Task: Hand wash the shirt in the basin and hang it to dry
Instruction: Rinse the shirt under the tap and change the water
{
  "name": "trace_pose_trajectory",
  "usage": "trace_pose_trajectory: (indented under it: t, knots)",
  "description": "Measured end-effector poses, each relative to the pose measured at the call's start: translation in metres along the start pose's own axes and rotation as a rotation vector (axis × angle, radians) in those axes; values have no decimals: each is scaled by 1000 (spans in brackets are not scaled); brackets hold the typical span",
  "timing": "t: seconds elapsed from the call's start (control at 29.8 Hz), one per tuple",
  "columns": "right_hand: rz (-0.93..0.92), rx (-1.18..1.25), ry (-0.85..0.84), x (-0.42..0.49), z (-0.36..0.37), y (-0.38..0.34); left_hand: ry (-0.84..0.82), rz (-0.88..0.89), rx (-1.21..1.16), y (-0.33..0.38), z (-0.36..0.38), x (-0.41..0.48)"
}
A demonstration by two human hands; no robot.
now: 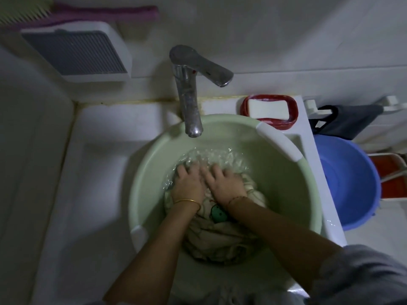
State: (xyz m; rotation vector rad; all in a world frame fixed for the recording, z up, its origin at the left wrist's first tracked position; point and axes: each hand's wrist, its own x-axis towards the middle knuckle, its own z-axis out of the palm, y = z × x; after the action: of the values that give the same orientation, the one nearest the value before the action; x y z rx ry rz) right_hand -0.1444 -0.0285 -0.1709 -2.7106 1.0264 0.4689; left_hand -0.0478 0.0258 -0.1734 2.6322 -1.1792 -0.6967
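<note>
Both my hands, left (187, 183) and right (223, 183), side by side: fingers spread, pressed flat on shirt (220, 236), which lay sunk in the near half of green basin (145, 172). Risk, as I judged: hard plunging would slop water over the rim. Tap (189, 102) overhung far rim, crowding any lift. Soap (267, 108) far right; blue tub (352, 183) right.

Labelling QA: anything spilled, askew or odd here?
Nothing stands out. The left hand and right hand press the cream shirt in the pale green plastic basin; the white soap bar sits in its red dish.
</note>
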Motion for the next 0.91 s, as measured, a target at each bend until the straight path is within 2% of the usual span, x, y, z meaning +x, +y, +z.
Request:
trace_pose_trajectory:
  t: [0.03,0.1,0.17,0.23,0.27,0.3,0.37,0.4,0.5,0.54,0.64,0.67,0.74,0.77,0.84,0.87,0.91]
  knots:
    - [18,11,-2,1,-2,5,-1,20,-32,-3,-2,1]
    - [219,122,38,3,-4,14,-30,2,-110,-7,-4,4]
    - [401,410,86,4,-6,10,-31,-79,-346,-6,0,11]
    - [412,776,110,3,-16,-3,6,-260,-719,4,-7,10]
    - [387,875,130,0,-23,-11,25,-384,-925,7,-9,12]
    - [360,928,152,-5,-32,-17,4,-491,-1070,11,-16,13]
    - [320,945,205,-15,-50,-28,-167,-614,-1235,18,-28,8]
    - [294,929,227,-18,-57,-32,-219,-587,-1242,23,-33,4]
    - [239,825,246,-21,-70,-40,-224,-438,-1176,37,-36,-12]
    - [247,767,235,-18,-73,-39,-185,-467,-1178,44,-39,-16]
    - [358,631,187,2,-76,-21,-190,-352,-973,60,-41,-27]
    - [399,618,182,10,-77,-8,-236,-364,-901,63,-37,-25]
    - [415,579,209,23,-73,12,-316,-453,-1046,66,-39,-26]
    - [379,534,257,23,-69,18,-274,-383,-920,61,-40,-25]
    - [304,412,365,19,-54,25,-16,-243,-705,47,-42,-16]
    - [281,342,356,15,-43,26,124,-173,-560,40,-38,-12]
    - [275,263,282,9,-33,24,154,-100,-376,35,-32,-11]
